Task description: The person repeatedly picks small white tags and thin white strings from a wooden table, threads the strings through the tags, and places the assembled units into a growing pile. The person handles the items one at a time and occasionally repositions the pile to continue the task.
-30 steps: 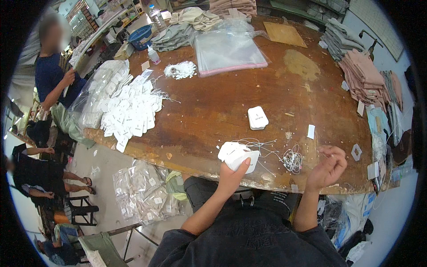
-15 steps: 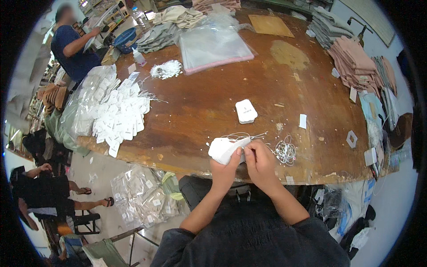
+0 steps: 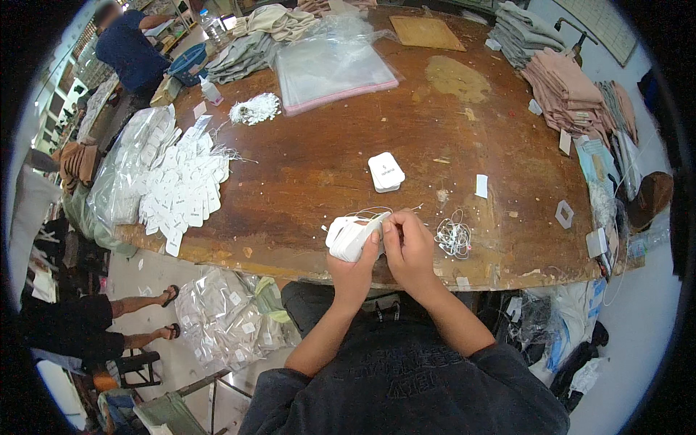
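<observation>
Left hand point(image 3: 353, 264) gripping white tag stack point(image 3: 349, 236), right hand point(image 3: 411, 250) fingers pinching its top edge

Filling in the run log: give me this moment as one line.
left hand: holds tag stack | right hand: fingers at stack's top edge | strings: on table, right of hands | small tag stack: beyond

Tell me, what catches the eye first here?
Two hands meet at the table's near edge: the left hand grips a stack of white tags, the right hand pinches at it. Left lies a heap of tags; far right, folded pink cloth.
</observation>
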A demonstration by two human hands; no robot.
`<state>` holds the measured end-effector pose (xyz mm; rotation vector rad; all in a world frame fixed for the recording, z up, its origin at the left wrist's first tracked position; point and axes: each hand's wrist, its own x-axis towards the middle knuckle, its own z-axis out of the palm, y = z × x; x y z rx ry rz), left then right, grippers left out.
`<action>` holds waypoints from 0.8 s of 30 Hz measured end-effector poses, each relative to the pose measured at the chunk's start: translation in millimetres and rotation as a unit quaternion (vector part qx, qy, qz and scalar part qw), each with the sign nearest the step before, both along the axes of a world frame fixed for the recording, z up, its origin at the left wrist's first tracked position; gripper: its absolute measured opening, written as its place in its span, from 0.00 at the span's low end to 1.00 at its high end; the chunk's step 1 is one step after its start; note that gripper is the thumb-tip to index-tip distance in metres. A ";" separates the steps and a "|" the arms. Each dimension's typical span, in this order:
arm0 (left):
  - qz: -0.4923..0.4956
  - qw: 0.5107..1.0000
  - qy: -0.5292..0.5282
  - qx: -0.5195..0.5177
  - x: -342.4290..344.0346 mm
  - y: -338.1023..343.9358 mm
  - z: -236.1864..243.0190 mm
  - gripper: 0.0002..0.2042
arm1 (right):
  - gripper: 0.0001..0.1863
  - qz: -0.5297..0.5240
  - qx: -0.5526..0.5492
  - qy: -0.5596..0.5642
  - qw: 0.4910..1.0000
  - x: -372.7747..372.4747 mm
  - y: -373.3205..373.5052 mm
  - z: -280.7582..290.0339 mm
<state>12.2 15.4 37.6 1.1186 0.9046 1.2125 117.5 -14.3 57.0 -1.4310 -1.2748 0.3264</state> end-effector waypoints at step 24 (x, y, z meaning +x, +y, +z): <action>0.004 0.891 0.244 0.383 -20.0 11.7 -9.9 0.10 | 0.11 -0.154 -0.046 0.168 0.973 81.7 7.6 -3.5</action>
